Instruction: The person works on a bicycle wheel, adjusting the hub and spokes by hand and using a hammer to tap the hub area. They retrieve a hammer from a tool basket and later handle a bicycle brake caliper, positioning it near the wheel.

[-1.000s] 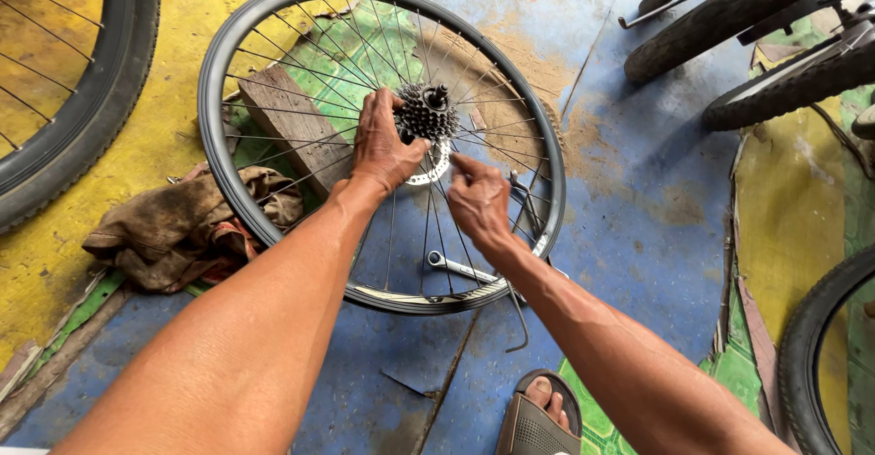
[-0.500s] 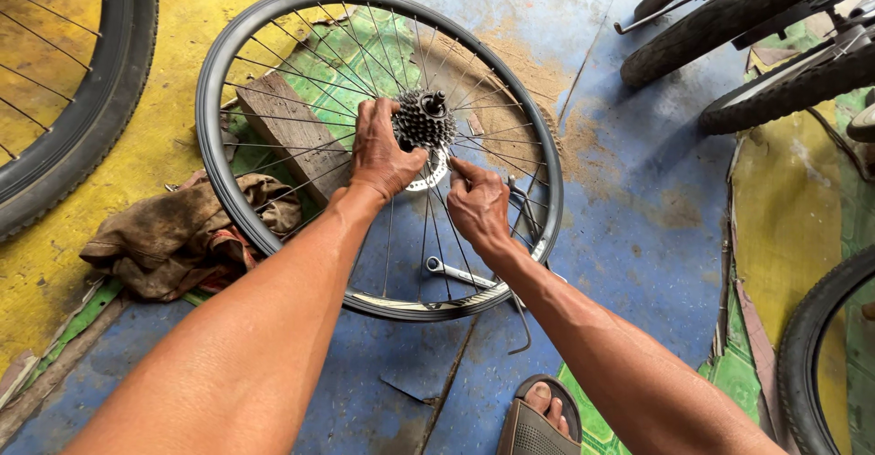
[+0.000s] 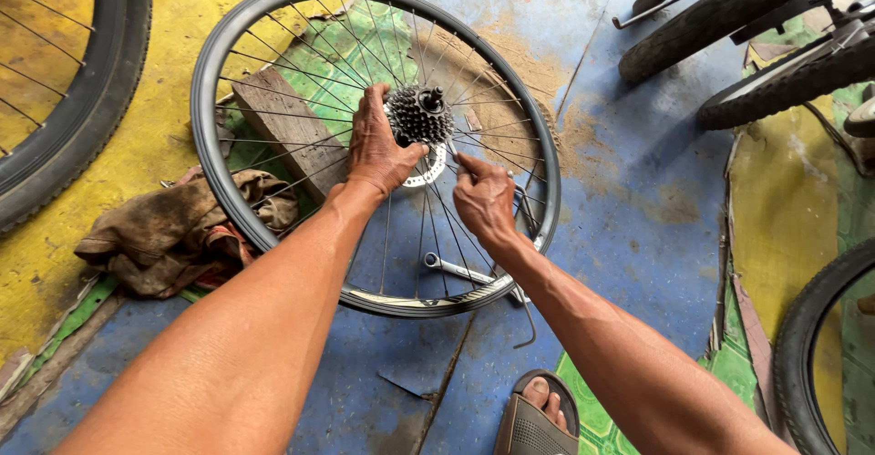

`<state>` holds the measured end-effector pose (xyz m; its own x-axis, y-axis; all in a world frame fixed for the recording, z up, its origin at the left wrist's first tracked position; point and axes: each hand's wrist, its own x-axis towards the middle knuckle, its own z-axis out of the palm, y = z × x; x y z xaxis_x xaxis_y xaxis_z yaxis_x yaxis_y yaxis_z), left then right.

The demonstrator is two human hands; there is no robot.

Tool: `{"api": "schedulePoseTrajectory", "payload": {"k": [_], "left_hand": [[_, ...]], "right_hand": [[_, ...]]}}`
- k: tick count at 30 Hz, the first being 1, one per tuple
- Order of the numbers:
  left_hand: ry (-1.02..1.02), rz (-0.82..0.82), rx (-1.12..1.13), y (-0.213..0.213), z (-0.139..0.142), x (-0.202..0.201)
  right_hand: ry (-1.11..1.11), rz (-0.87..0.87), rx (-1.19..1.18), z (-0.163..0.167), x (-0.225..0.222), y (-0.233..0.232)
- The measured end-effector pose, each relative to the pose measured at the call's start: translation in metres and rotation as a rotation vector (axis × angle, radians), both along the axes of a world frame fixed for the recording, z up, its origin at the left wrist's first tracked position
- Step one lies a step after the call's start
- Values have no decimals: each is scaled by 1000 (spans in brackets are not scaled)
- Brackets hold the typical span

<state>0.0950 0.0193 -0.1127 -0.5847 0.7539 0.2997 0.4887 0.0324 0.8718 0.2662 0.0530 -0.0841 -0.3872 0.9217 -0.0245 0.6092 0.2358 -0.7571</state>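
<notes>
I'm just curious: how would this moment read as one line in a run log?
left hand: gripping gear cluster | right hand: fingers pinched at spokes beside hub | bicycle wheel: flat on floor | wrench: under spokes

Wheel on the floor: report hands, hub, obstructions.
Left hand gripping sprocket cluster. Right hand pinching spokes beside hub. Wheel flat on floor; wrench and wood block beneath spokes.
</notes>
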Motion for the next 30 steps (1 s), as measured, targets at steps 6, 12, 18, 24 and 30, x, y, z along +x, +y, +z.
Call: {"api": "schedulePoseTrajectory", "payload": {"k": [6,12,18,24,30], "left_hand": [[99,-12,-88,4,-4,-2],[117,19,-52,4,-4,0],[137,20,-39,4,-2,0],[129,34,-27,4,-3,1],[131,42,6,4,-5,2]], "right_hand": [[4,32,91,-12,-3,-4],[12,-2,6,-12,-1,-3],[25,-28,-21,-10,-6,-4],[6,8,11,-10,-4,-1],[26,11,18,-14,-6,-2]]}}
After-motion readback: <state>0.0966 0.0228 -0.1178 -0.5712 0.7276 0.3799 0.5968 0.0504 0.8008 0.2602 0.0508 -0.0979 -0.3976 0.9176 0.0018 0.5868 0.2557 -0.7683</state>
